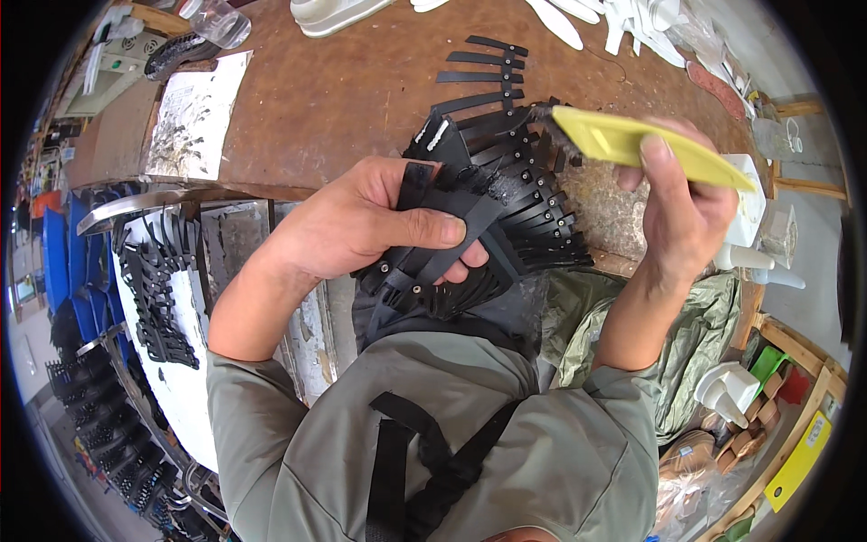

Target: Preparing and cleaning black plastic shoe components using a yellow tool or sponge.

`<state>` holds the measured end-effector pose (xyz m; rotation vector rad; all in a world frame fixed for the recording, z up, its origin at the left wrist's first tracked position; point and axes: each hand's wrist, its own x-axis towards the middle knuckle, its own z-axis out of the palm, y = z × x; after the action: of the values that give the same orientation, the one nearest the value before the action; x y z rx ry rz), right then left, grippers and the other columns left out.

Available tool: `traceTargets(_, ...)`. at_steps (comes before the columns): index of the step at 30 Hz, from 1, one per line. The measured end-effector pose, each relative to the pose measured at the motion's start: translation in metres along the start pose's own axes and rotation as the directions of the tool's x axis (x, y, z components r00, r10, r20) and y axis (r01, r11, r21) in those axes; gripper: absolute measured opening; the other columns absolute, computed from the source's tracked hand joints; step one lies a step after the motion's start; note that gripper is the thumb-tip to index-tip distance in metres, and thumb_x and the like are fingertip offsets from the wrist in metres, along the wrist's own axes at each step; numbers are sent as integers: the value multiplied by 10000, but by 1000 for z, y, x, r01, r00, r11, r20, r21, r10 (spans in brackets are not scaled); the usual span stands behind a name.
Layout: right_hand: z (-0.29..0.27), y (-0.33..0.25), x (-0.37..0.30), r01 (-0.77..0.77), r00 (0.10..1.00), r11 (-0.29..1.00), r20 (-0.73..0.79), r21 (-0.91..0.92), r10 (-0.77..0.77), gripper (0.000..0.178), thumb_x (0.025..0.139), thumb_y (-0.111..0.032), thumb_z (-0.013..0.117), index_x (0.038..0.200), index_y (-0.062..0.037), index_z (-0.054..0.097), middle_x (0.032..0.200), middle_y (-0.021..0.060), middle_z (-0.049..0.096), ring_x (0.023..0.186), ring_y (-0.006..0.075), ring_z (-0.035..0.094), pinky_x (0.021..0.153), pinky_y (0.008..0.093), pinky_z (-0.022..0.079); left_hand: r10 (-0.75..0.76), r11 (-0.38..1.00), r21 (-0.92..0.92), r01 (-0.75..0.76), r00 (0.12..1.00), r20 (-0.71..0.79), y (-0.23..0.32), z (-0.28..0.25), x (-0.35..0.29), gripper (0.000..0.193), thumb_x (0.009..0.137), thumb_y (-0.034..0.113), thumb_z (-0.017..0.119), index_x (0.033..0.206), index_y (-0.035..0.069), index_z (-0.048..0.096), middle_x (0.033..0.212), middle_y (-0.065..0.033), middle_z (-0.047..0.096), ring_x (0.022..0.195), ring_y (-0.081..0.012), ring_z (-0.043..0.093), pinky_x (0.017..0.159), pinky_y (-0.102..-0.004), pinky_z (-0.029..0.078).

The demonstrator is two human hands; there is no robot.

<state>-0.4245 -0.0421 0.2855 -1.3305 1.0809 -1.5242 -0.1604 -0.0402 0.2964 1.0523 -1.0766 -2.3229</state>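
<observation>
My left hand (366, 217) is closed around a black strappy shoe upper (470, 230), its thumb pressing on a flat crossing strap. Above my lap, my right hand (677, 203) grips a brush (632, 149) by its flat yellow handle. The brush's dark bristles point left, close to a fan of black straps (533, 181) with small metal rivets. These straps spread over the table's near edge beside my left hand. Where the held piece ends and the fan begins is hard to make out. White marks show on a black strap end (438, 135) just beyond my left hand.
The brown table (334, 90) carries a stained paper sheet (194, 117), a clear jar (217, 23) and pale soles (555, 23). More black straps (163, 289) lie on a white board at left. A white bottle (745, 203) stands at right, above crumpled greenish sheeting (695, 343).
</observation>
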Motion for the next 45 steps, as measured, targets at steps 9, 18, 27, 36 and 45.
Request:
traceTargets(9, -2, -11, -5, 226, 973, 965, 89, -133, -215, 148, 838, -33, 652, 970, 32, 659, 887, 103, 650, 663, 114, 583, 557, 222, 465, -6, 991, 130, 5, 1000, 7, -1, 3, -20, 260, 857, 54, 612, 1079, -76, 573, 895, -149, 682, 750, -174, 668, 692, -277, 547)
traceTargets(18, -176, -26, -69, -295, 880, 726, -473, -621, -47, 271, 823, -242, 707, 844, 21, 645, 661, -6, 584, 585, 67, 479, 516, 243, 371, 183, 920, 390, -40, 924, -336, -6, -79, -57, 256, 806, 76, 629, 1024, -39, 561, 832, -93, 631, 725, -173, 599, 702, -293, 485)
traceTargets(27, -204, -17, -71, -431, 889, 456, -452, -778, 69, 320, 824, -236, 648, 909, 71, 619, 744, 172, 651, 685, 233, 633, 657, 359, 477, 452, 775, 627, -80, 764, -461, 54, -168, -9, 189, 868, 146, 588, 960, -15, 551, 778, -60, 621, 661, -139, 589, 615, -259, 477)
traceTargets(36, -161, -13, -99, -498, 824, 298, -551, -814, -129, 421, 804, -302, 690, 1059, 18, 588, 907, 189, 637, 814, 282, 622, 707, 373, 483, 953, 50, 984, 172, 285, -98, -3, -101, 69, 600, 783, 130, 663, 1291, -52, 398, 1258, -260, 470, 1164, -407, 447, 1002, -427, 353)
traceTargets(45, -26, 90, -8, 102, 955, 537, 234, -837, 183, 563, 776, -300, 701, 1216, 0, 519, 1156, 175, 540, 1083, 325, 538, 905, 398, 432, 765, -109, 989, -97, 627, 146, -61, 8, 108, 640, 816, 323, 662, 1306, -3, 411, 1195, -211, 550, 1099, -365, 527, 942, -401, 414)
